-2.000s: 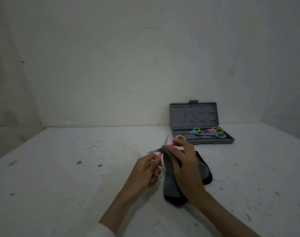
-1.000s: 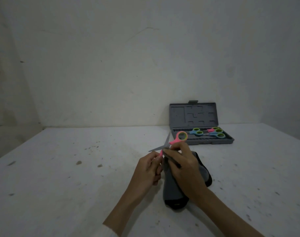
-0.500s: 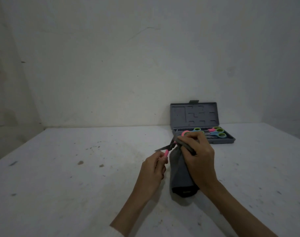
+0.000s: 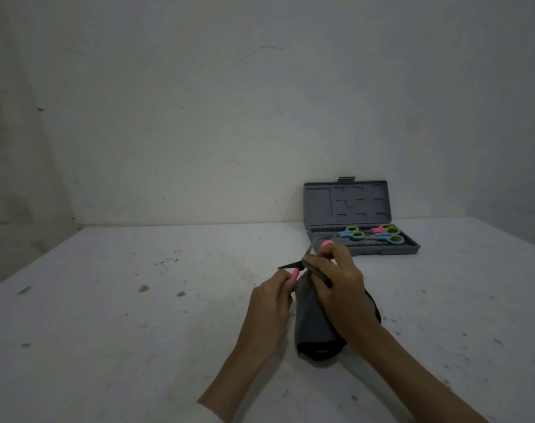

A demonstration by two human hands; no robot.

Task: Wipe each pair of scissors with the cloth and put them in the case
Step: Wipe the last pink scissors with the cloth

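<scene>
Probably light, stiff pink scissors point(image 4: 303, 264), blades splayed: left hand point(image 4: 271, 303) pinching handle, right hand point(image 4: 339, 288) clamping limp grey cloth point(image 4: 313, 328) round blade. Safest grip: handles.

No text, label, brand or number is showing legibly anywhere. The small pale mark on the dark cloth's point(image 4: 313, 328) lower hem is appearing too blurred to read.
</scene>
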